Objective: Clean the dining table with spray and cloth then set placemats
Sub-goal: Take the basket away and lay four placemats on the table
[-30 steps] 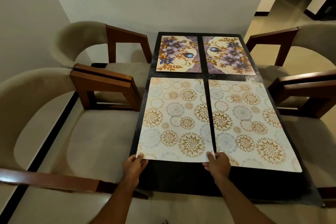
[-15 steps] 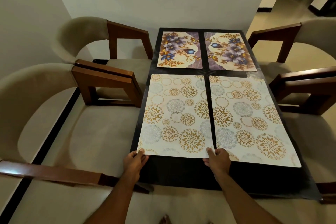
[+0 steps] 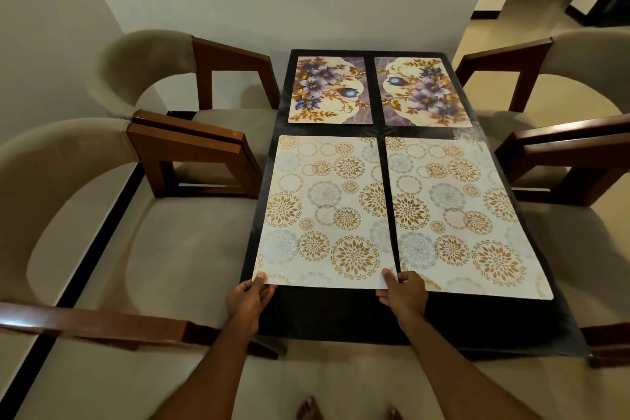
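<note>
Head view of a dark table [image 3: 327,317] with four placemats laid in two rows. The left hand [image 3: 249,300] pinches the near left corner of the left mat [image 3: 324,211], thumb on top and fingers curled under the edge. The right hand [image 3: 404,293] pinches the same mat's near right corner, its thumb lying on the mat's surface just beside the narrow dark gap that separates this mat from the right mat [image 3: 460,215]. The left mat, white with gold and grey rosettes, thus spans the whole space between the two hands and stretches away from them across the table. The right mat, of the same pattern, lies flat just to the right of the right hand; its near left corner is partly covered by that hand's knuckles, and whether the fingers touch it cannot be told. Beyond both rosette mats, well away from the hands, lie two floral mats side by side: the left floral mat [image 3: 329,90] and the right floral mat [image 3: 424,92]. A bare strip of table runs under and behind the hands. Upholstered chairs with wooden arms stand outside each hand, left chairs [image 3: 163,215] and right chairs [image 3: 572,160].
</note>
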